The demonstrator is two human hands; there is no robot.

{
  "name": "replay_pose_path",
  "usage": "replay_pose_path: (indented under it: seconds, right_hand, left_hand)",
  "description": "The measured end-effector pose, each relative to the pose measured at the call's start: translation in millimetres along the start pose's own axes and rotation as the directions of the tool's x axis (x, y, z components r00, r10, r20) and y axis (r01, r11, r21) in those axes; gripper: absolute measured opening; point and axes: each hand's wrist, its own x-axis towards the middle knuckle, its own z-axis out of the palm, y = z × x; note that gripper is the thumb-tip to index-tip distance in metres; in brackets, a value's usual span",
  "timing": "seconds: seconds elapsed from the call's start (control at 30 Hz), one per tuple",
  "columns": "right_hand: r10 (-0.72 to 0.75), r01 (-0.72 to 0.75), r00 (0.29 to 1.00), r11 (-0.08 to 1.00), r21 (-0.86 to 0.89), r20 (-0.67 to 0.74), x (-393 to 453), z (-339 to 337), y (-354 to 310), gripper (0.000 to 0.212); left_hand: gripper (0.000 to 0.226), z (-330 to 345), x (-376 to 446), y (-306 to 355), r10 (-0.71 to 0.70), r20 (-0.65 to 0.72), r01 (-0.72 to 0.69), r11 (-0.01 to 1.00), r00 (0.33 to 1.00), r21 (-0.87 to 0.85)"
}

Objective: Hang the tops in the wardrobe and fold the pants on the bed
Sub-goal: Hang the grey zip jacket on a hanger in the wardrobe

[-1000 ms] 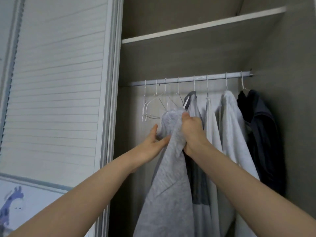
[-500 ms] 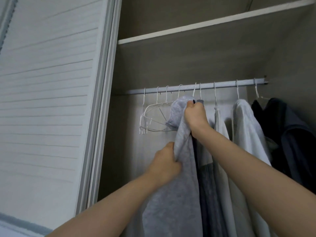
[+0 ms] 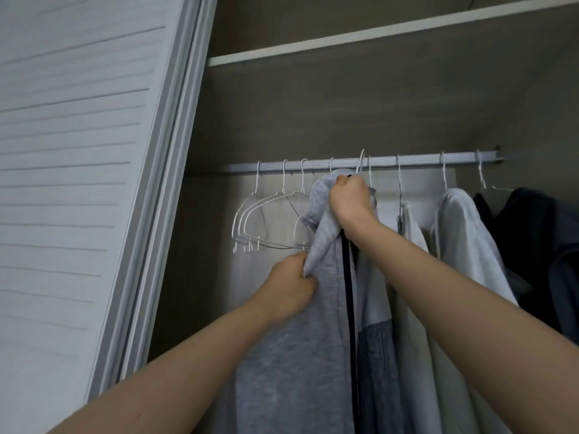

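Inside an open wardrobe, a person's right hand (image 3: 349, 197) clenches the neck of a light grey fleece top (image 3: 316, 324) and the white wire hanger (image 3: 361, 161) it sits on, the hook raised level with the ribbed silver metal rail (image 3: 423, 160). The left hand (image 3: 289, 286) pinches a fold of the same top lower down. Three bare white wire hangers (image 3: 266, 220) hang to the left; a grey two-tone top (image 3: 374, 355), two pale tops (image 3: 463, 239) and a dark garment (image 3: 539, 245) hang to the right. No writing or label is legible. A white louvred sliding door (image 3: 72, 183) stands at left, a grey-brown shelf (image 3: 376, 36) above
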Motion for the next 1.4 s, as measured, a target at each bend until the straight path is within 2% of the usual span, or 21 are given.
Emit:
replay_pose_path:
  seconds: [0.1, 0.37, 0.53, 0.63, 0.73, 0.77, 0.83, 0.9, 0.97, 1.03, 1.1, 1.23, 1.4]
  right_hand:
    - [-0.008, 0.008, 1.0, 1.0, 0.001, 0.022, 1, 10, -2, 0.031]
    - [-0.1, 0.1, 0.994, 0.995, -0.015, -0.053, 11, 10, -12, 0.03]
    - [-0.007, 0.006, 1.0, 0.996, -0.09, -0.002, 18, 11, 1, 0.032]
    - [0.08, -0.081, 0.997, 0.989, -0.123, -0.019, 11, 14, 15, 0.03]
    - [0.125, -0.112, 0.99, 0.977, -0.181, 0.061, 8, 15, 22, 0.022]
    - [0.115, -0.099, 0.991, 0.97, -0.22, 0.063, 5, 15, 23, 0.024]
    - [0.047, -0.026, 0.997, 0.958, -0.286, 0.066, -9, 18, 25, 0.043]
    - [-0.093, 0.127, 0.99, 0.909, -0.397, 0.103, -32, 26, 29, 0.069]
    - [-0.197, 0.266, 0.963, 0.82, -0.507, 0.186, -58, 33, 36, 0.079]
    - [-0.253, 0.36, 0.932, 0.747, -0.559, 0.261, -74, 36, 41, 0.072]
    - [-0.278, 0.428, 0.9, 0.713, -0.556, 0.337, -85, 36, 43, 0.059]
    - [-0.248, 0.456, 0.869, 0.737, -0.499, 0.427, -101, 27, 45, 0.056]
    - [-0.197, 0.47, 0.852, 0.696, -0.543, 0.485, -132, 14, 50, 0.055]
  left_hand:
    - [0.025, -3, -1, -9, -0.002, -0.035, 0.003, 1.0, 0.999, 0.012]
    - [0.017, -16, 6, -5, 0.04, -0.069, -0.041, 0.999, 0.997, -0.026]
    - [0.005, -11, 8, -7, 0.029, -0.063, -0.028, 0.999, 0.998, 0.031]
    - [0.008, -5, -1, -17, 0.031, -0.036, -0.029, 0.998, 0.999, 0.053]
    - [0.013, 1, -12, -28, 0.015, -0.023, -0.013, 0.998, 1.0, 0.054]
    - [0.014, 3, -16, -31, 0.01, -0.035, -0.008, 0.999, 0.999, 0.041]
    - [0.014, 6, -26, -36, 0.002, -0.068, -0.002, 1.0, 0.998, 0.006]
    - [0.012, 9, -36, -42, -0.002, -0.108, 0.0, 1.0, 0.994, -0.017]
    - [0.009, 12, -47, -50, -0.013, -0.18, 0.007, 0.999, 0.984, -0.034]
    - [0.009, 12, -55, -57, -0.052, -0.248, 0.04, 0.998, 0.967, -0.052]
    - [0.017, 11, -64, -63, -0.13, -0.252, 0.111, 0.99, 0.959, -0.085]
    - [0.035, 6, -90, -79, -0.317, -0.075, 0.307, 0.944, 0.945, -0.123]
    - [0.037, 1, -133, -91, -0.438, 0.07, 0.443, 0.875, 0.896, -0.196]
